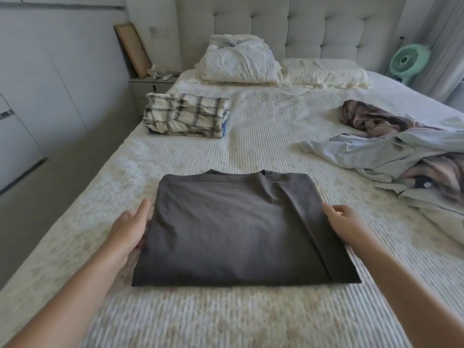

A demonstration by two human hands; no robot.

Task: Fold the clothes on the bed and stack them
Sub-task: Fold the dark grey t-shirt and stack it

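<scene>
The left hand (130, 228) lies with straight fingers against the left edge of a folded grey shirt (233, 229), a wide grip holding nothing, while the right hand (347, 224) curls its fingers onto the shirt's right edge. The shirt lies flat on the bed (263, 126) just in front of the person. A folded plaid stack (187, 114) sits far left, and unfolded clothes (401, 151) lie in a heap at right.

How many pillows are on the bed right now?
2, both at the headboard: a rumpled white pillow left of centre with bedding bunched on top, and a flatter ribbed pillow beside it on the right. Others may be hidden under that bedding.
</scene>
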